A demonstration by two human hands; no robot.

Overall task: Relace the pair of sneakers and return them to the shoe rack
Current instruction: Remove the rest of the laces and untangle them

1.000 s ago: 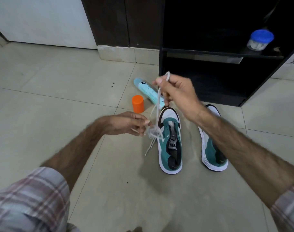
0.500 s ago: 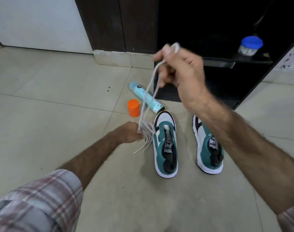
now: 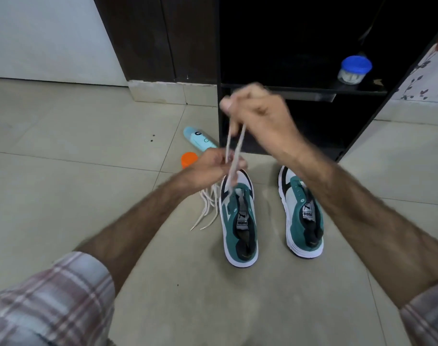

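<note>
Nearest the camera, two plaid sleeves frame bare forearms that reach forward over the tiled floor (image 3: 63, 171). Just past them stand the two sneakers, side by side and a little apart, heels toward the person and toes pointing away at the rack; neither shows any lace threaded through it. The left sneaker (image 3: 239, 218) lies directly under the hands, the right sneaker (image 3: 301, 213) just beside it, partly behind the right forearm. Above the left sneaker's toe, the left hand (image 3: 208, 168) is curled around the white lace (image 3: 234, 156), whose loose ends spill down onto the floor by that shoe's outer side. The right hand (image 3: 258, 116) is raised higher and further forward, pinching the same lace between thumb and fingers so that two strands run taut and nearly vertical between the hands. The lace's line therefore ends almost at the left sneaker's front eyelets, and the left hand is the nearer one to them, so threading probably starts there, with the shoe's long axis running straight away from the person. Beyond the left hand lie an orange cap (image 3: 188, 159) and a pale blue bottle (image 3: 200, 141) on its side. Furthest stands the dark shoe rack (image 3: 275, 91), with a blue-lidded jar (image 3: 355, 69) on its shelf.
</note>
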